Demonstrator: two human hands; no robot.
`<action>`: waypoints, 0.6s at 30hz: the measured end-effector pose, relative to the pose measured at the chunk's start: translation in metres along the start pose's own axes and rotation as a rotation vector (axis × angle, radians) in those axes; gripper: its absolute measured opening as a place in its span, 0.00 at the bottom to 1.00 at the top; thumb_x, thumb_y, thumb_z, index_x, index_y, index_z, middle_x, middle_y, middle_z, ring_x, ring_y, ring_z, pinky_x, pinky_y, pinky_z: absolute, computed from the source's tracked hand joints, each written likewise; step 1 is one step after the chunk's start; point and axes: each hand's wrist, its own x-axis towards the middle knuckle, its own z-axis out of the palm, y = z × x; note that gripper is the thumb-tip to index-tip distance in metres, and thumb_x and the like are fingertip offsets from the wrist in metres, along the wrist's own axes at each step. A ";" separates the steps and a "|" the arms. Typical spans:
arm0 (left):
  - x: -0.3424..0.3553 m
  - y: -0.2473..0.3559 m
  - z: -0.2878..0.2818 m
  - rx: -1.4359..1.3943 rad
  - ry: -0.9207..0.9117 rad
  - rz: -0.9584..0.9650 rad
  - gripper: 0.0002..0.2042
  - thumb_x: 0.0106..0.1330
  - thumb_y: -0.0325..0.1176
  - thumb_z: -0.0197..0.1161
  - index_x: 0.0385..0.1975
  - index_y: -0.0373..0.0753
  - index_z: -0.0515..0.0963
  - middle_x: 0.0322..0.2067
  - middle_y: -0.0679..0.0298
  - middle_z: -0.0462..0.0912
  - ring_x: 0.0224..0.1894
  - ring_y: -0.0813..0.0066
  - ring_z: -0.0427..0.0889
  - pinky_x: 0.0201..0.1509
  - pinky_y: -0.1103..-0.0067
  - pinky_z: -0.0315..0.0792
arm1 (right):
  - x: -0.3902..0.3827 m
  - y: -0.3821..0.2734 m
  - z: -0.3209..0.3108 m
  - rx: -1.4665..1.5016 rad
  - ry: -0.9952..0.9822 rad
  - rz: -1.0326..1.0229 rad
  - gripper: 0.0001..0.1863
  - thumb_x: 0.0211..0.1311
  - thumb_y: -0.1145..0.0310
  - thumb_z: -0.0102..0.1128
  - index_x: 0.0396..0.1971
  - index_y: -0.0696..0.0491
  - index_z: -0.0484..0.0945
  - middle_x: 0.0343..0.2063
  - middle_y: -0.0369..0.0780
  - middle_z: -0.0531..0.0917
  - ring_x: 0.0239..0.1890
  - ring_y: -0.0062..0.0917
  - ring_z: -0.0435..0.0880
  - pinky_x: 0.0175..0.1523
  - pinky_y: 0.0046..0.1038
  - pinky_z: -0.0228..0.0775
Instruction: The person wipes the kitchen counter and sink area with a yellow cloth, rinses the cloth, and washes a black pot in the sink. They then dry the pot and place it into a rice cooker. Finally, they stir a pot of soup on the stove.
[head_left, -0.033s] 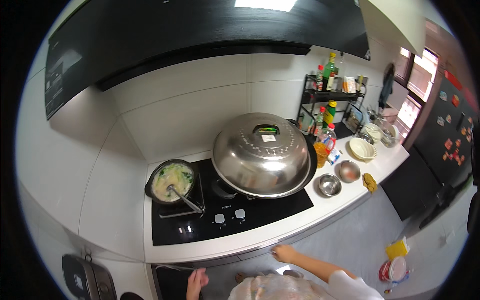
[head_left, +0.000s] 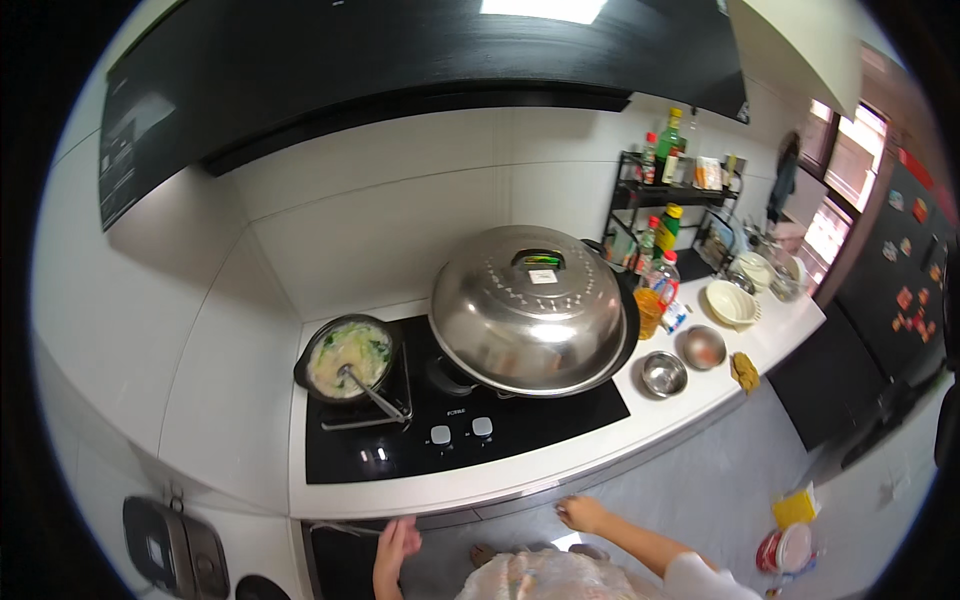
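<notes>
Both hands hang low before the counter's front edge, apart from everything on it. My left hand holds nothing that I can see; its fingers are loosely bent and apart. My right hand has its fingers curled in, with no object showing in them. On the left of the black hob stands a dark pot of pale soup with green leaves. A ladle leans in it, handle toward me. A big domed steel lid covers the wok on the right.
Two steel bowls, an oil bottle, a cream basket and a mustard-coloured cloth are on the right counter. Behind them is a black rack of bottles. The range hood overhangs the hob. A dark fridge stands far right.
The view has shifted slightly. My left hand is a little higher and farther right, and my right hand a little farther right. The pot, ladle and lid are unchanged.
</notes>
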 end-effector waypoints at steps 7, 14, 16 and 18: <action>0.079 0.089 0.111 -0.122 0.056 0.215 0.15 0.68 0.43 0.49 0.45 0.41 0.72 0.29 0.68 0.74 0.31 0.81 0.75 0.37 0.82 0.73 | -0.126 0.078 -0.035 0.253 0.225 0.161 0.14 0.53 0.66 0.59 0.41 0.50 0.77 0.25 0.39 0.82 0.21 0.30 0.80 0.30 0.30 0.73; -0.010 0.021 0.098 -0.116 -0.054 0.104 0.12 0.68 0.37 0.49 0.45 0.38 0.73 0.27 0.68 0.74 0.31 0.82 0.75 0.39 0.82 0.73 | -0.034 -0.007 -0.087 0.354 0.209 -0.309 0.24 0.53 0.69 0.61 0.53 0.48 0.69 0.29 0.40 0.81 0.18 0.27 0.77 0.26 0.26 0.70; -0.037 -0.002 0.073 -0.162 0.051 0.057 0.12 0.67 0.37 0.51 0.45 0.38 0.74 0.28 0.67 0.75 0.30 0.82 0.75 0.39 0.83 0.74 | 0.027 -0.051 -0.094 0.358 0.206 -0.481 0.28 0.54 0.71 0.59 0.57 0.46 0.64 0.31 0.40 0.80 0.20 0.29 0.77 0.27 0.29 0.70; -0.062 -0.024 0.043 -0.227 0.181 0.014 0.12 0.66 0.37 0.53 0.43 0.38 0.75 0.28 0.66 0.75 0.30 0.80 0.76 0.37 0.83 0.74 | 0.094 -0.096 -0.095 0.378 0.225 -0.572 0.33 0.53 0.74 0.58 0.61 0.44 0.59 0.30 0.40 0.78 0.23 0.31 0.78 0.30 0.31 0.70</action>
